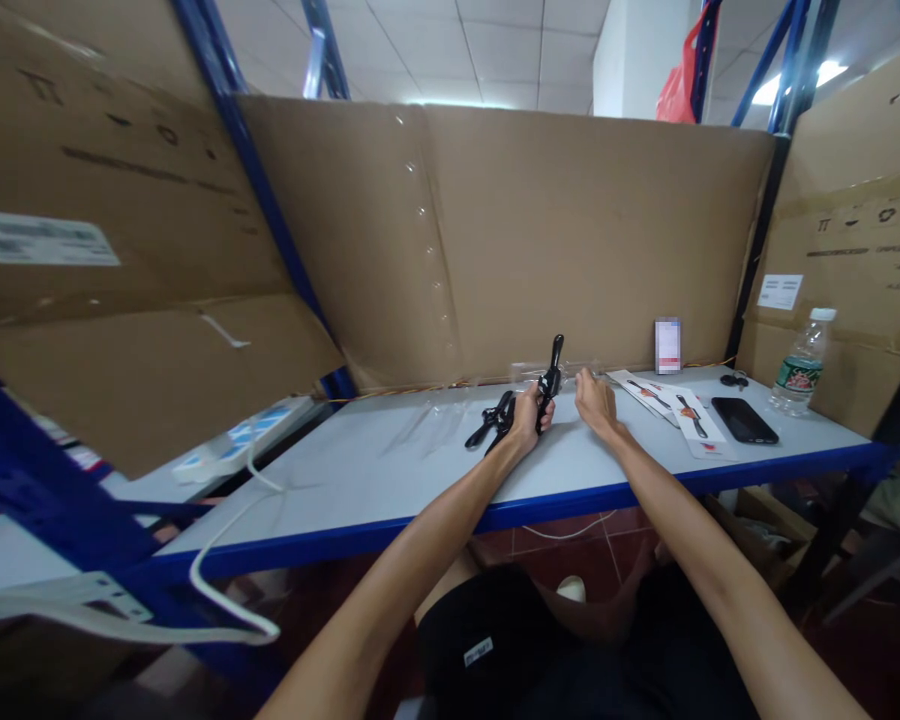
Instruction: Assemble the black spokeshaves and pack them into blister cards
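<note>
Brown cardboard is being stood along the back edge of the bench (390,455), and more cartons are being carried on the blue racking at both sides. The bench top is pale grey and is being bordered by a blue front edge.

Near the middle of the back edge, a black strap (552,372) is being held upright by the left hand (529,415), whose fingers are closed around its lower part. Just to the left of that hand, more black straps (489,424) are lying on the bench top. The right hand (594,400) is being kept just beside the left, its fingers bent toward a clear plastic sleeve (581,368) by the back edge; whether the sleeve is being gripped cannot be told.

Toward the right end, printed cards (690,415) showing pictures of straps are being spread out, with a dark phone (744,420) lying face up beside them. A small white and purple box (667,345) is being stood against the cardboard, and a water bottle (801,365) with a green and red label is being kept at the back right corner. At the left end, a white power strip (232,445) is being trailed by its white cable.

White stickers are being shown on the left carton (41,240) and the right carton (780,291), along with printed handling symbols, but none of the writing can be read.
</note>
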{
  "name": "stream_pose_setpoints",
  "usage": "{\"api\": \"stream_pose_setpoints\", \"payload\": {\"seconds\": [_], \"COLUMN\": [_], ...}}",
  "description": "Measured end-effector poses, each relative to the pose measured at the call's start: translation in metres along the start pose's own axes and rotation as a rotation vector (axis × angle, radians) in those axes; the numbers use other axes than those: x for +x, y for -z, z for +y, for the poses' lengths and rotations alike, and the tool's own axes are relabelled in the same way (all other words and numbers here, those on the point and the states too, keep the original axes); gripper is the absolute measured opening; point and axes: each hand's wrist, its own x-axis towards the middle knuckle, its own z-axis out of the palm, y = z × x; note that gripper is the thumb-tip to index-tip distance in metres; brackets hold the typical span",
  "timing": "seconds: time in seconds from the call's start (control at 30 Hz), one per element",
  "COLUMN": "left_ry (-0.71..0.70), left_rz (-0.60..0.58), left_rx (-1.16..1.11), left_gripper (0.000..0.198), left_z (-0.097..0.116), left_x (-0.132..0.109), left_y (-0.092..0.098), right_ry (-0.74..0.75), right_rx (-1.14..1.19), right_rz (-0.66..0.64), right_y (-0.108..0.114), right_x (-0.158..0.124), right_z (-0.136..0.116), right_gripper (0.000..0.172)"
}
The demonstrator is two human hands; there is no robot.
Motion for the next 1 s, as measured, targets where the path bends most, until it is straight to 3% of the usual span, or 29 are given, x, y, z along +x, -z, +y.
{"api": "stream_pose_setpoints", "payload": {"seconds": [0.4,1.0], "left_ry": [-0.046,-0.037], "left_rz": [0.016,0.101], "left_rx": [0.01,0.072], "left_gripper": [0.028,0.035], "left_z": [-0.0032,-0.0062], "left_x": [0.0025,0.0055], "left_y": [-0.0012,0.0011], "right_ry": [0.054,0.043], "right_rx": [-0.023,-0.04], "right_rz": [-0.042,-0.072], "right_y": [-0.0072,-0.0079], "right_x": [0.0019,0.0025], "right_z": [0.0075,0.0088], "right_gripper": [0.038,0.039]}}
